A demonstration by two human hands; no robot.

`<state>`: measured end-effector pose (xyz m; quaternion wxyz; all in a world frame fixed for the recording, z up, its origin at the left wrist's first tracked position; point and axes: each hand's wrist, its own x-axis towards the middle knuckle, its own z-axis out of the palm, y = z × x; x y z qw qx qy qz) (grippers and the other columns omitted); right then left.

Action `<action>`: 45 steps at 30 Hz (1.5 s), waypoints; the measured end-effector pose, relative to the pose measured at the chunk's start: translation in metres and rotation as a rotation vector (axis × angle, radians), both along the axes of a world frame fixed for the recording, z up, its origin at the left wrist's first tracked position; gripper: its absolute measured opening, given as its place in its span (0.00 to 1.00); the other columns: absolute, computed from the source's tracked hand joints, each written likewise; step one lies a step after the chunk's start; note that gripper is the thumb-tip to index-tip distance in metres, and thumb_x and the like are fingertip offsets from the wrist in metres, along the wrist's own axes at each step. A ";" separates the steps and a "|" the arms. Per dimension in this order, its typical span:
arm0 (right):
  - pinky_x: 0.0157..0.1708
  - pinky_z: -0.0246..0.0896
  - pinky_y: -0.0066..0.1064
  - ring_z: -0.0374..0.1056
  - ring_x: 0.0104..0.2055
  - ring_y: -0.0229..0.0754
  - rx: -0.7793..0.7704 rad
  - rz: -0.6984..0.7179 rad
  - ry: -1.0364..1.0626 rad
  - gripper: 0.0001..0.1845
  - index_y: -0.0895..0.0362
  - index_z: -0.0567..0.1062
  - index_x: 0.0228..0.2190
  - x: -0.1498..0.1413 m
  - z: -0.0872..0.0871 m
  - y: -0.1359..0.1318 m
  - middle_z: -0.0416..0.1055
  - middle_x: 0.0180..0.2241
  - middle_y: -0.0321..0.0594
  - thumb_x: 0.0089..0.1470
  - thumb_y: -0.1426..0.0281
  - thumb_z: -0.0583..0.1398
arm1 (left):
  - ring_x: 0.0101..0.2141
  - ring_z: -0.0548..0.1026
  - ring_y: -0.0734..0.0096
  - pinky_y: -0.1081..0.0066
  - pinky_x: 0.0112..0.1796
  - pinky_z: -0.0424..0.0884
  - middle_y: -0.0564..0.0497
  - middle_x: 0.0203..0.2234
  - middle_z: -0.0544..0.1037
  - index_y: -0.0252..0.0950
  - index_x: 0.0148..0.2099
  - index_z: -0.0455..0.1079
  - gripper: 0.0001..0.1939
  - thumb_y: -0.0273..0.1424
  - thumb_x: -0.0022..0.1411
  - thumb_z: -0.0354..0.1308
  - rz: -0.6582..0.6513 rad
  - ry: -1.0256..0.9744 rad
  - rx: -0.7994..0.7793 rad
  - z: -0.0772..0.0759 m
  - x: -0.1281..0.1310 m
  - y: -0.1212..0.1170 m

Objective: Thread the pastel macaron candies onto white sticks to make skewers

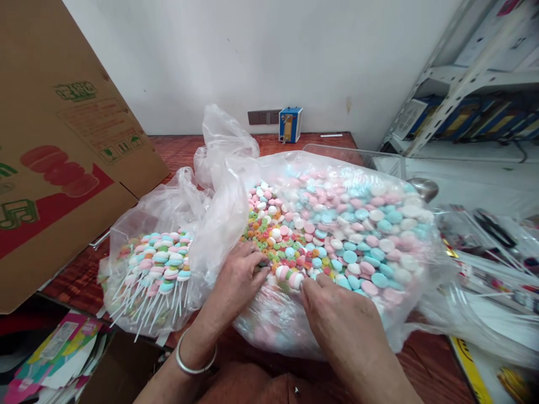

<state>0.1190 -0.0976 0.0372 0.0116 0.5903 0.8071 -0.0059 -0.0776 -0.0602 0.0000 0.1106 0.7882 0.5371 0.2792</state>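
A large clear plastic bag (269, 325) lies open in front of me, full of pastel pink, white and blue button-shaped candies (349, 256) and small colourful ring gummies (261, 230). Over the gummies, my left hand (240, 275) has thumb and fingers pinched together; what they hold, if anything, is hidden. My right hand (337, 308) is closed at the end of a short candy stack (288, 276) of pink, green and white pieces, which lies between both hands. To the left, finished-looking candy lollipops (162, 258) on white sticks rest on another plastic bag (126, 230).
A big cardboard box (63, 140) stands at the left. On the reddish wooden table (168, 147), a small blue-and-white device (290, 124) sits by the wall socket (264, 116). Metal shelving (446, 106) and bagged items (497, 241) are on the right. Colourful printed cards (63, 348) lie at lower left.
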 end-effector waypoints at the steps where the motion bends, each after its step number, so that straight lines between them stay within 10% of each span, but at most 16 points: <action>1: 0.21 0.37 0.32 0.74 0.25 0.42 -0.017 -0.003 -0.010 0.09 0.55 0.77 0.29 -0.001 0.003 0.000 0.76 0.28 0.40 0.57 0.79 0.60 | 0.40 0.73 0.63 0.62 0.44 0.70 0.48 0.35 0.76 0.36 0.37 0.75 0.02 0.25 0.61 0.62 -0.009 -0.004 0.009 -0.001 0.001 0.000; 9: 0.25 0.53 0.29 0.74 0.29 0.41 -0.038 -0.096 0.370 0.12 0.56 0.74 0.28 0.002 -0.025 0.004 0.76 0.29 0.40 0.63 0.75 0.56 | 0.43 0.75 0.61 0.58 0.49 0.71 0.47 0.37 0.80 0.38 0.40 0.76 0.07 0.24 0.63 0.58 -0.077 -0.112 0.051 -0.005 0.003 0.005; 15: 0.31 0.60 0.25 0.69 0.30 0.36 0.062 -0.129 1.104 0.13 0.57 0.74 0.29 0.009 -0.055 -0.017 0.72 0.26 0.34 0.65 0.71 0.54 | 0.53 0.76 0.57 0.57 0.53 0.71 0.43 0.53 0.78 0.43 0.63 0.66 0.25 0.39 0.66 0.59 -0.027 -0.928 -0.333 0.006 0.026 -0.010; 18: 0.31 0.62 0.25 0.69 0.30 0.37 0.082 -0.106 1.203 0.14 0.56 0.76 0.31 0.010 -0.053 -0.027 0.72 0.27 0.34 0.66 0.69 0.53 | 0.41 0.80 0.60 0.63 0.42 0.76 0.42 0.41 0.81 0.37 0.56 0.72 0.22 0.44 0.66 0.58 -0.064 -1.310 -0.621 0.012 0.054 -0.019; 24: 0.48 0.66 0.29 0.74 0.49 0.42 0.090 -0.095 1.101 0.18 0.52 0.75 0.53 0.023 -0.060 -0.045 0.78 0.45 0.41 0.68 0.70 0.50 | 0.34 0.76 0.68 0.72 0.30 0.71 0.48 0.31 0.77 0.36 0.44 0.74 0.16 0.44 0.64 0.61 -0.027 -1.521 -0.676 0.018 0.088 -0.019; 35: 0.34 0.64 0.26 0.74 0.34 0.40 0.120 -0.206 1.071 0.15 0.55 0.73 0.39 0.028 -0.066 -0.037 0.76 0.33 0.38 0.67 0.71 0.47 | 0.38 0.78 0.63 0.64 0.40 0.74 0.43 0.40 0.79 0.35 0.46 0.71 0.20 0.47 0.68 0.53 -0.058 -1.441 -0.736 -0.004 0.115 -0.016; 45: 0.28 0.51 0.28 0.72 0.33 0.41 0.206 -0.388 0.542 0.10 0.56 0.74 0.40 0.050 -0.051 0.050 0.75 0.36 0.41 0.66 0.73 0.53 | 0.43 0.72 0.59 0.61 0.45 0.70 0.44 0.40 0.75 0.35 0.41 0.75 0.12 0.20 0.65 0.50 -0.123 0.054 0.053 -0.016 0.112 0.067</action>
